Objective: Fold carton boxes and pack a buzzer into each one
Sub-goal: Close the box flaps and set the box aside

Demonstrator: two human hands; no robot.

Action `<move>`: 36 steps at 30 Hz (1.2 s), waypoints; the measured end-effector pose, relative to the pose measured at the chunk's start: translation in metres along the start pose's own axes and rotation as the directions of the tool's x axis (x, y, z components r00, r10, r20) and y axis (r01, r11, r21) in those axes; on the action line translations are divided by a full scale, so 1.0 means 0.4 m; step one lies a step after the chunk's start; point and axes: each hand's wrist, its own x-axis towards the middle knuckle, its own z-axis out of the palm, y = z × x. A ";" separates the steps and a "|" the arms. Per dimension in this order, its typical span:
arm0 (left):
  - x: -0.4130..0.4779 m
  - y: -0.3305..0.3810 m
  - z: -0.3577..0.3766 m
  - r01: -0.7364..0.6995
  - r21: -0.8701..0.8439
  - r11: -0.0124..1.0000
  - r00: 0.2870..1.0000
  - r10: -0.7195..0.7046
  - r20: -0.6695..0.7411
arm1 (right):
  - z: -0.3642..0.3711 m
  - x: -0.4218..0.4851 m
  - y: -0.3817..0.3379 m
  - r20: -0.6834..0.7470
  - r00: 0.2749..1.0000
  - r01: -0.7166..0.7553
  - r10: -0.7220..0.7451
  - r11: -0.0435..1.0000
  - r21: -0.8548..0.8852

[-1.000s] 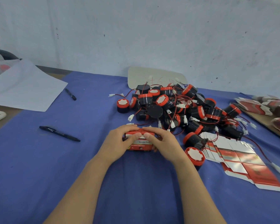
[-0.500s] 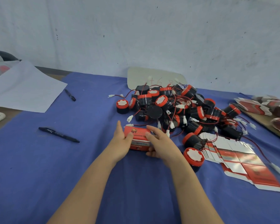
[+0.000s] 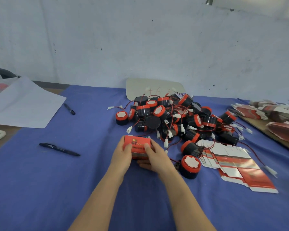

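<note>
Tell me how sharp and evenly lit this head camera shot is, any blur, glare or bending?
Head view: soft, even light with no glare and only faint shadows; the red carton box between both hands is fairly sharp, though its small print is unreadable; the white wire connector at right is smeared; wide-angle bending curves the blue tablecloth edges.

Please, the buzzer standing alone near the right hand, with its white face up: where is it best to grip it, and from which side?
Probably from above, fingers around the black round body just under the red rim of the buzzer. It stands upright, apart from the pile of buzzers, so the sides are free. Avoid its wire, which runs left toward the right hand.
</note>
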 end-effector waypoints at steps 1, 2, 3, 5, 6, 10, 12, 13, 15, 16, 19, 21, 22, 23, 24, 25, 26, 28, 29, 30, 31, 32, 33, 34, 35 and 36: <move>-0.009 0.017 0.010 -0.013 -0.073 0.997 1.000 0.011 -0.019 | -0.004 -0.014 -0.003 -0.020 0.999 0.043 -0.042 0.999 0.034; -0.019 0.040 0.024 -0.045 -0.136 0.990 0.999 0.042 -0.031 | -0.015 -0.030 -0.015 -0.059 0.993 0.108 -0.104 0.993 0.056; -0.031 0.072 0.044 -0.100 -0.179 0.979 0.995 0.094 -0.039 | -0.036 -0.049 -0.034 -0.117 0.976 0.190 -0.181 0.979 0.072; -0.058 0.159 0.106 -0.242 -0.221 0.945 0.970 0.238 -0.046 | -0.109 -0.095 -0.090 -0.274 0.899 0.370 -0.341 0.927 0.063; -0.074 0.210 0.153 -0.301 -0.241 0.923 0.952 0.304 -0.027 | -0.161 -0.127 -0.121 -0.363 0.842 0.438 -0.398 0.899 0.030; -0.187 0.395 0.423 -0.331 -0.352 0.876 0.872 0.426 0.241 | -0.435 -0.322 -0.209 -0.705 0.554 0.460 -0.442 0.869 -0.183; -0.290 0.450 0.578 -0.289 -0.373 0.882 0.802 0.436 0.409 | -0.568 -0.453 -0.213 -0.822 0.377 0.355 -0.426 0.887 -0.296; -0.352 0.468 0.650 -0.268 -0.370 0.889 0.752 0.433 0.497 | -0.627 -0.521 -0.207 -0.860 0.304 0.262 -0.409 0.904 -0.337; -0.484 0.486 0.775 -0.257 -0.308 0.916 0.610 0.401 0.684 | -0.730 -0.653 -0.180 -0.920 0.167 0.021 -0.355 0.934 -0.357; -0.550 0.488 0.826 -0.249 -0.255 0.934 0.513 0.350 0.784 | -0.768 -0.716 -0.163 -0.943 0.099 -0.098 -0.319 0.939 -0.328; -0.720 0.486 0.916 -0.134 -0.086 0.987 0.241 0.117 0.964 | -0.827 -0.866 -0.119 -0.975 -0.064 -0.406 -0.213 0.898 -0.170; -0.779 0.485 0.949 -0.135 -0.032 0.990 0.206 0.059 0.977 | -0.835 -0.913 -0.100 -0.979 -0.100 -0.464 -0.179 0.879 -0.113; -0.794 0.481 0.958 -0.133 -0.021 0.991 0.215 0.050 0.975 | -0.834 -0.920 -0.092 -0.978 -0.091 -0.455 -0.188 0.881 -0.127; -0.801 0.475 0.962 -0.108 -0.022 0.994 0.218 0.045 0.975 | -0.832 -0.920 -0.084 -0.974 -0.072 -0.424 -0.216 0.890 -0.166; -0.800 0.468 0.960 -0.048 -0.023 0.999 0.205 0.032 0.978 | -0.828 -0.913 -0.076 -0.966 -0.046 -0.356 -0.253 0.908 -0.221; -0.794 0.462 0.951 0.029 -0.023 0.999 0.190 0.017 0.982 | -0.820 -0.900 -0.070 -0.959 -0.016 -0.259 -0.281 0.928 -0.268; -0.784 0.456 0.939 0.092 -0.035 0.995 0.196 0.017 0.980 | -0.811 -0.883 -0.066 -0.955 0.015 -0.159 -0.297 0.942 -0.296; -0.748 0.454 0.910 0.097 -0.094 0.991 0.272 0.064 0.960 | -0.791 -0.841 -0.065 -0.942 0.068 -0.002 -0.329 0.944 -0.330; -0.723 0.454 0.894 0.088 -0.139 0.986 0.333 0.102 0.937 | -0.780 -0.815 -0.068 -0.933 0.087 0.066 -0.349 0.936 -0.344; -0.695 0.453 0.876 0.085 -0.194 0.977 0.397 0.145 0.906 | -0.766 -0.785 -0.070 -0.924 0.103 0.129 -0.369 0.926 -0.355; -0.664 0.451 0.856 0.084 -0.249 0.965 0.453 0.186 0.872 | -0.752 -0.753 -0.074 -0.915 0.116 0.187 -0.387 0.913 -0.363; -0.630 0.444 0.838 0.070 -0.292 0.954 0.505 0.219 0.835 | -0.735 -0.717 -0.077 -0.905 0.134 0.241 -0.405 0.899 -0.366; -0.591 0.431 0.818 0.030 -0.312 0.950 0.564 0.242 0.790 | -0.714 -0.678 -0.078 -0.894 0.161 0.293 -0.418 0.885 -0.362; -0.547 0.411 0.796 -0.029 -0.308 0.951 0.630 0.257 0.733 | -0.691 -0.637 -0.075 -0.881 0.206 0.338 -0.426 0.876 -0.345; -0.500 0.385 0.771 -0.089 -0.287 0.954 0.698 0.265 0.665 | -0.665 -0.594 -0.068 -0.865 0.271 0.366 -0.423 0.876 -0.314; -0.452 0.354 0.743 -0.135 -0.260 0.956 0.758 0.268 0.595 | -0.639 -0.550 -0.058 -0.842 0.356 0.371 -0.406 0.888 -0.272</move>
